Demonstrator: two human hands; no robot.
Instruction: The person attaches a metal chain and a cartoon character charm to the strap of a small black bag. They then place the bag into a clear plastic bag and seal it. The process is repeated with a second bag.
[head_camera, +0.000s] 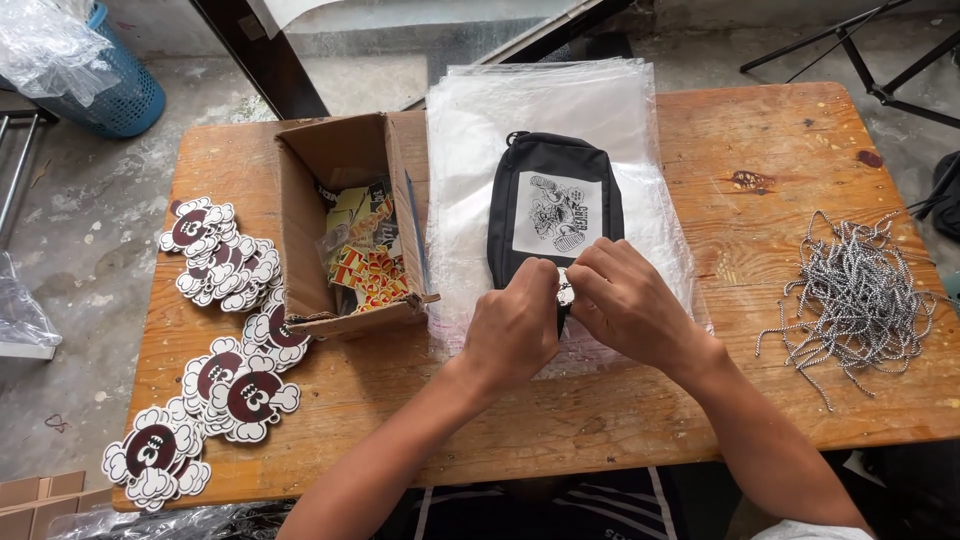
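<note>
My left hand (515, 325) and right hand (625, 300) pinch, apparently, a small metal fitting (565, 292) at the black pouch's (555, 200) near end.

Black pouch (553, 205) with white panel bearing black line-art; clear bags (470, 130); brown cardboard box (340, 160) holding yellow-red stickers (370, 270); maroon-and-white cutouts (235, 385); black-and-white speckled cords (860, 295); bare orange-brown wooden bench (760, 140); blue basket (125, 95).

Open brown carton (340, 225) left; clear bags (640, 130) centre
</note>
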